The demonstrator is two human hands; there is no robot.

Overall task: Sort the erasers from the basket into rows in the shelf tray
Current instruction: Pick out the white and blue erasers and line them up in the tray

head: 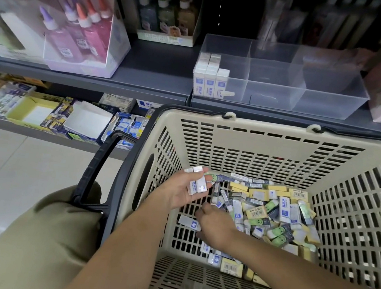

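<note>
Gathering stage: holding a few white erasers (199, 185) in cupped left hand (178, 191) above the basket (271, 128), digging into loose pile (272, 211) with right hand (217, 228) (grip hidden, cannot tell); next, probably carrying whites up to shelf tray (323, 103), extending started row (210, 81).

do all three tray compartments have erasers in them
No, only the left compartment of the tray holds erasers.

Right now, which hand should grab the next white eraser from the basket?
Probably right. The right hand is down beside a loose white eraser on the basket floor; the left hand holds several white erasers.
</note>
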